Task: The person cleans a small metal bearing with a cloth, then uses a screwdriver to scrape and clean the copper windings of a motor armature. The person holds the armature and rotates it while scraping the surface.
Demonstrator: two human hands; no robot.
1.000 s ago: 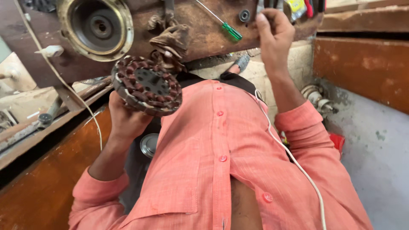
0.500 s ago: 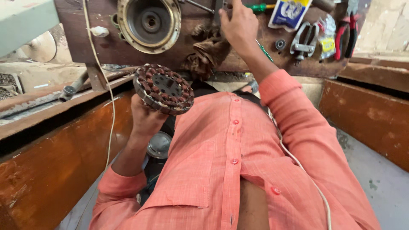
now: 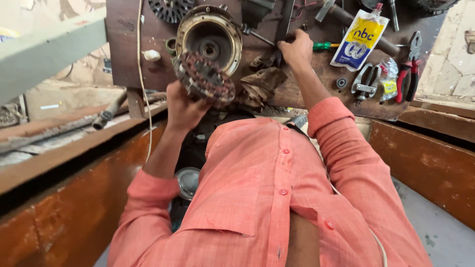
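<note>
- Left hand [image 3: 184,106]: closed around the lower edge of a round wound motor coil [image 3: 204,78], fingers curled up behind it, thumb side toward the body. The grip looks firm; the coil is lifted clear of the bench and tilted, its face turned up and to the right.
- Motor coil: dark core with reddish-brown copper windings set in a ring. It sits just in front of a round metal housing [image 3: 210,34] and overlaps that housing's lower rim in the view — contact between the two cannot be told.
- Right hand [image 3: 296,49]: reached forward onto the wooden bench [image 3: 123,59], fingers folded down over a thin dark tool. What the tool is cannot be told, since the hand covers most of it.
- A green-handled screwdriver [image 3: 321,46] lies just beside the right hand, on its right.
- A crumpled brown rag [image 3: 262,84] lies on the bench between the two hands.
- Further right on the bench: a yellow and white grease pouch [image 3: 358,39], a small metal puller [image 3: 365,81] and red-handled pliers [image 3: 408,69], all well apart from the coil.
- A white cord [image 3: 141,74] hangs down the left side of the bench.
- The person wears an orange-pink buttoned shirt [image 3: 267,198].
</note>
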